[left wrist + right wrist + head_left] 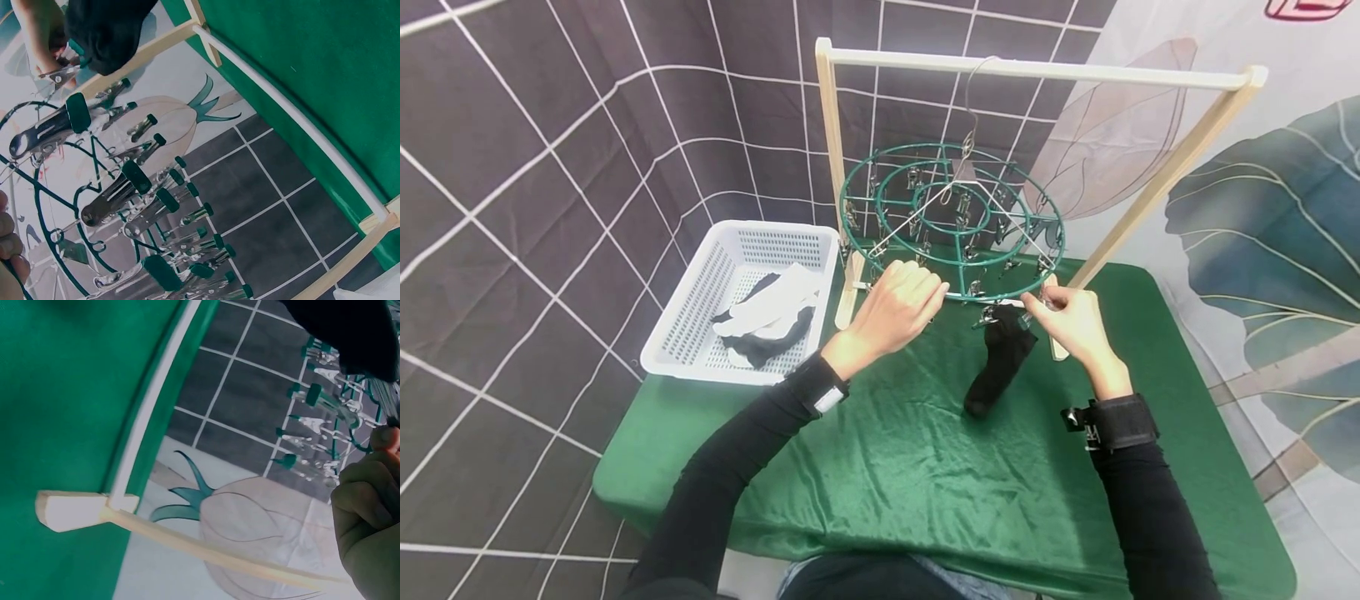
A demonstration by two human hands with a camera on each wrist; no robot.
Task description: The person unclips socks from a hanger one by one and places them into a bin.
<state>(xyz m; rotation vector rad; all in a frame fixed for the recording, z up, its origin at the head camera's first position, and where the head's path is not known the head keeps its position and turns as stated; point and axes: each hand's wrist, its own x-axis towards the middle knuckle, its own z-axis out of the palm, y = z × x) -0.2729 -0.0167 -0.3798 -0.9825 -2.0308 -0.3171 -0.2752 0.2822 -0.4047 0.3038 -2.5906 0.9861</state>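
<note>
A round green sock drying hanger (961,258) with metal clips hangs by a hook from a wooden rack. At its near left rim my left hand (895,307) grips the ring, its fingers (7,240) curled at the green wire in the left wrist view. A black sock (1000,358) hangs down from the near right of the rim, also seen as a dark shape (353,334) in the right wrist view. Beside the sock's top, my right hand (1075,327) pinches a clip with thumb and fingers.
To the left, a white plastic basket (681,329) holds several black and white cloth pieces (775,312). The wooden rack (1037,71) stands behind on the green-covered table (910,467). Many spare clips (165,203) dangle beneath the hanger.
</note>
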